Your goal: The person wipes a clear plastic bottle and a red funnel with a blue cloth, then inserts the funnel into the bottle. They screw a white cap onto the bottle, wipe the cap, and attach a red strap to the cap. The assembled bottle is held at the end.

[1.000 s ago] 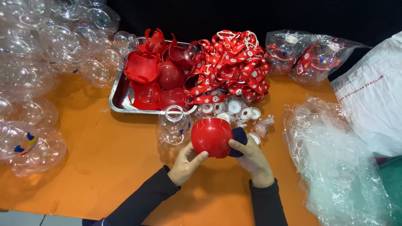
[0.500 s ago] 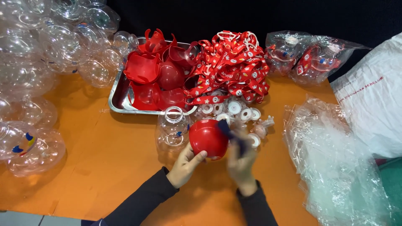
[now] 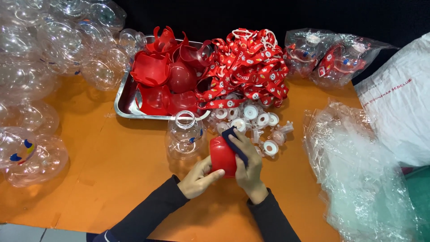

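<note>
My left hand (image 3: 197, 179) grips a red plastic shell (image 3: 222, 155) from its lower left side, just above the orange table (image 3: 103, 170). My right hand (image 3: 247, 163) presses a dark blue cloth (image 3: 234, 142) against the shell's right face. A clear round bottle (image 3: 185, 136) stands upright just left of the shell. A heap of small white and clear caps (image 3: 255, 123) lies right behind my hands.
A metal tray (image 3: 126, 92) at the back holds more red shells (image 3: 161, 80), with a pile of red printed straps (image 3: 246, 67) beside it. Clear bottles (image 3: 49, 54) crowd the left side. Crumpled clear bags (image 3: 358, 170) and a white bag (image 3: 398, 98) fill the right.
The red shell has been turned from facing me to edge-on. My right hand with the cloth has moved from its right side up and over its face.
</note>
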